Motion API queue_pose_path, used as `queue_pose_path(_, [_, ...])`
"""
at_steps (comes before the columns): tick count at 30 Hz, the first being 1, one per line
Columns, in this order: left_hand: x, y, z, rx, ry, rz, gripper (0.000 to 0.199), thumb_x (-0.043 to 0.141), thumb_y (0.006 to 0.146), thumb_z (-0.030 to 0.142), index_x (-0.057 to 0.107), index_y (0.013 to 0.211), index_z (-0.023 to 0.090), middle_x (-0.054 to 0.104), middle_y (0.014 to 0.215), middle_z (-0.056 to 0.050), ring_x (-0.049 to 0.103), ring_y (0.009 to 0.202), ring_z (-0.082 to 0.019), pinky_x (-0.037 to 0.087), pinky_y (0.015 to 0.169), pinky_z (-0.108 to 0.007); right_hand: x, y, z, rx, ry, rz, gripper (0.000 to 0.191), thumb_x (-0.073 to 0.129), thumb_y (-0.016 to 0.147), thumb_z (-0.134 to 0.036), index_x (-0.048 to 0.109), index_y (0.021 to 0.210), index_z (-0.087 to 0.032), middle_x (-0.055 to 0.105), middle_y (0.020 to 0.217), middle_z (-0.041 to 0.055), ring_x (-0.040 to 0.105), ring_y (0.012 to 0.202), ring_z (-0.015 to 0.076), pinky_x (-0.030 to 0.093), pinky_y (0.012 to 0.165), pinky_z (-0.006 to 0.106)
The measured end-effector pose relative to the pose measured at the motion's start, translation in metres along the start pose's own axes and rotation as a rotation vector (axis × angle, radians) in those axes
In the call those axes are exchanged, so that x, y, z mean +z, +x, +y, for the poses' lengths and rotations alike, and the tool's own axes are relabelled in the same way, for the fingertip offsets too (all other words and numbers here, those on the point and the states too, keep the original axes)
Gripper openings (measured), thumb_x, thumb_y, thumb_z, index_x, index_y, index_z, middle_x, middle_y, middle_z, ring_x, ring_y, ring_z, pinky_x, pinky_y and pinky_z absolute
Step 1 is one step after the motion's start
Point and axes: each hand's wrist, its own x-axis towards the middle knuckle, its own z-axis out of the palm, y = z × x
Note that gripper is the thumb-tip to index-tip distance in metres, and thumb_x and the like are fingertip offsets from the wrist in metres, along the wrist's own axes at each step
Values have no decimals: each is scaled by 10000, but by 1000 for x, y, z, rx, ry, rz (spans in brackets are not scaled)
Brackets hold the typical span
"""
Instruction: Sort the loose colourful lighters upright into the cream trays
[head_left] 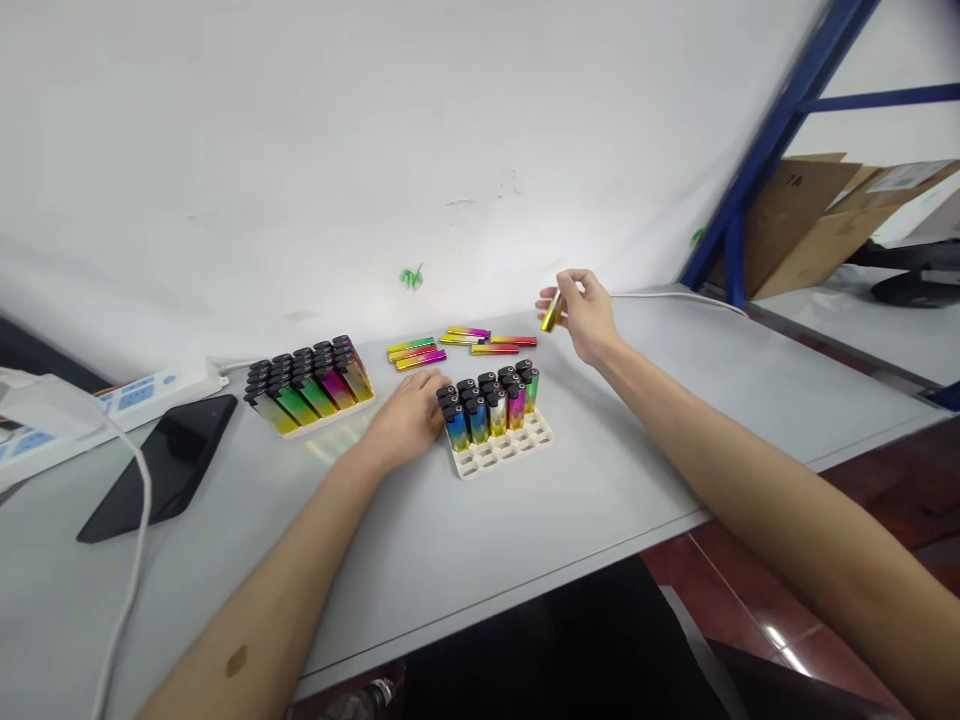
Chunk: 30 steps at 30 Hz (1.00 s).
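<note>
A white tray [504, 460] stands on the table, its back rows filled with several upright coloured lighters [497, 412] and its front holes bare. My left hand [409, 420] rests at the tray's left side, its fingertips partly hidden behind the lighters; what they grip, if anything, does not show. Raised to the right of the tray, my right hand [583, 308] pinches a shiny gold metal sleeve [553, 311] between thumb and fingers. Several coloured metal sleeves [416, 352] lie in a loose group near the wall. Further left, a second tray [330, 420] is packed with upright lighters.
At the left are a black phone [165, 465], a white power strip [150, 400] and a white cable [139, 540]. A blue metal frame [776, 140] and cardboard boxes [817, 215] stand at the right. The table's front edge [525, 590] runs below the forearms.
</note>
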Motion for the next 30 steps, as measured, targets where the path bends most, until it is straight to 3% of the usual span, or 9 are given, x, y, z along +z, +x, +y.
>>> queue_pose_path(2, [1, 0, -2, 4, 12, 5, 353, 462, 854, 187, 586, 1185, 169, 590, 1291, -141, 493, 1290, -308, 415, 1126, -516, -10, -13, -8, 89, 73, 1, 179, 570, 922, -409, 480, 980, -265, 516, 678, -73, 457, 469, 79, 387, 455, 198])
queue_pose_path(5, [2, 0, -6, 12, 21, -3, 364, 444, 875, 191, 583, 1210, 169, 584, 1320, -146, 482, 1320, -310, 406, 1137, -520, -19, -28, -14, 251, 92, -8, 180, 513, 953, -427, 502, 972, -248, 401, 569, -96, 261, 367, 59, 199, 363, 182])
queue_pose_path(9, [1, 0, -7, -9, 31, -11, 389, 440, 881, 198, 582, 1240, 152, 557, 1375, -168, 470, 1346, -321, 399, 1148, -518, -19, -38, -16, 454, 72, -97, 280, 421, 972, -413, 589, 939, -191, 477, 586, -40, 312, 381, 68, 231, 357, 193])
queue_pose_path(12, [0, 0, -5, -11, 29, -9, 389, 453, 865, 194, 591, 1227, 157, 575, 1353, -165, 485, 1332, -323, 421, 1133, -515, -15, -43, -18, 449, 87, -139, 212, 515, 919, -354, 643, 1002, -206, 520, 626, -24, 346, 428, 67, 246, 380, 172])
queue_pose_path(15, [-2, 0, -3, -14, 24, -1, 386, 468, 847, 191, 599, 1210, 174, 598, 1327, -145, 500, 1317, -317, 429, 1129, -509, -13, -48, -21, 404, 127, -182, 223, 601, 889, -385, 628, 1062, -247, 428, 583, -64, 314, 432, 70, 214, 382, 162])
queue_pose_path(18, [-2, 0, -3, -18, 27, 2, 395, 483, 837, 198, 599, 1214, 180, 603, 1332, -136, 495, 1325, -320, 418, 1141, -511, -15, -48, -24, 451, 196, -226, 348, 468, 965, -524, 605, 1001, -206, 299, 542, -90, 190, 391, 64, 144, 361, 178])
queue_pose_path(21, [-1, 0, -5, -24, 42, 5, 422, 491, 831, 202, 588, 1240, 170, 598, 1349, -139, 493, 1328, -326, 407, 1150, -516, -15, -49, -25, 498, 185, -225, 432, 323, 1025, -498, 570, 882, -174, 253, 529, -97, 124, 374, 57, 110, 351, 191])
queue_pose_path(26, [0, 0, -8, -15, 57, -9, 425, 469, 854, 220, 582, 1260, 168, 570, 1387, -145, 475, 1349, -321, 399, 1153, -513, -9, -55, -21, 457, 169, -277, 266, 504, 980, -463, 465, 870, -223, 450, 572, -78, 256, 369, 51, 164, 358, 175])
queue_pose_path(30, [-1, 0, -8, -10, 52, -21, 431, 467, 851, 218, 584, 1264, 171, 578, 1371, -139, 466, 1354, -312, 393, 1160, -503, -6, -58, -17, 471, 218, -339, 323, 492, 973, -532, 461, 844, -238, 265, 469, -122, 127, 369, 63, 105, 362, 180])
